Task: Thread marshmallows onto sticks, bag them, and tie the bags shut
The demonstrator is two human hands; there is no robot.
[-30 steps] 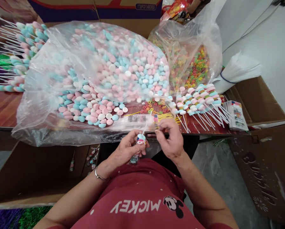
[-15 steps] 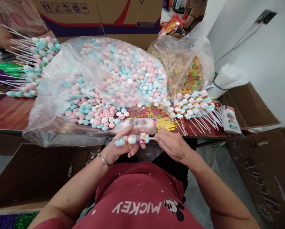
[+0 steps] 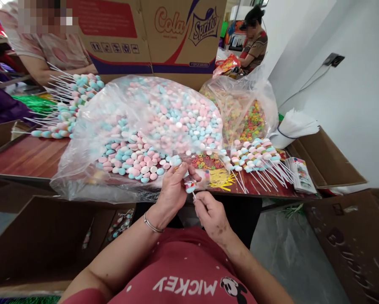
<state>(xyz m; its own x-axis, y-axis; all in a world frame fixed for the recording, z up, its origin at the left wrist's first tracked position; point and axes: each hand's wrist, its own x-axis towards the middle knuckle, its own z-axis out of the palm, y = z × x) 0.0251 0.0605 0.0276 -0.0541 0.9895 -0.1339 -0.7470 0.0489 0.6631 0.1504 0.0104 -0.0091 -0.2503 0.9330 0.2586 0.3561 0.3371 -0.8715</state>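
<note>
A candy skewer (image 3: 190,186) in a clear printed wrapper is held in front of me, tilted, with its white stick pointing down toward me. My left hand (image 3: 172,190) is closed round the candies, and its fingers hide the middle of them. The fingertips of my right hand (image 3: 212,214) pinch the stick below the lowest candy. Just beyond my hands lies a pile of pink, white and blue candies (image 3: 141,162) at the mouth of a big clear bag (image 3: 75,143). Yellow twist ties (image 3: 221,179) and fruit-coloured gummy rings (image 3: 208,161) lie beside them.
Unwrapped skewers (image 3: 255,155) lie at the right, near a stack of printed wrappers (image 3: 301,175). More skewers (image 3: 65,112) are stacked at the left. An open carton (image 3: 27,236) stands below the table edge. One person (image 3: 56,55) is across the table, another (image 3: 254,46) farther back.
The skewer has turned from lying level to tilted, stick end toward me. My left hand has closed round it, and my right hand has moved lower and left. The view has tipped up.
</note>
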